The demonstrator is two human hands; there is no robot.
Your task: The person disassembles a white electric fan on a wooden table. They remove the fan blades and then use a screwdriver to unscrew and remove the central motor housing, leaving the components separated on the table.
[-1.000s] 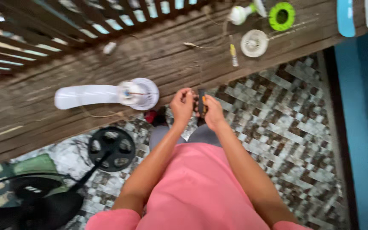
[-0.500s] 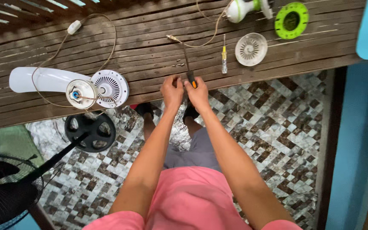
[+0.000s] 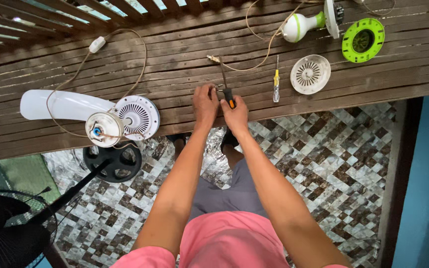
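The fingers of the right hand (image 3: 235,115) were closed round the black-and-orange handle of a screwdriver (image 3: 226,85). The left hand (image 3: 205,103) was curled just beside it, touching; what its fingers held could not be made out, being hidden beneath the knuckles. Both hands rested at the near edge of the slatted wooden table (image 3: 175,64). The screwdriver's long axis ran from the near edge toward the far edge, tip pointing away from the person; the lower handle was covered by the palm. Just right lay a yellow-handled tester screwdriver (image 3: 276,79), parallel, then a white round grille (image 3: 310,74). A cord (image 3: 254,62) reached from the tip area to a white-and-green motor housing (image 3: 301,26), partly cut off at the far edge. Toward the left end sat a white fan base (image 3: 63,105) with a round vented cover (image 3: 136,117).
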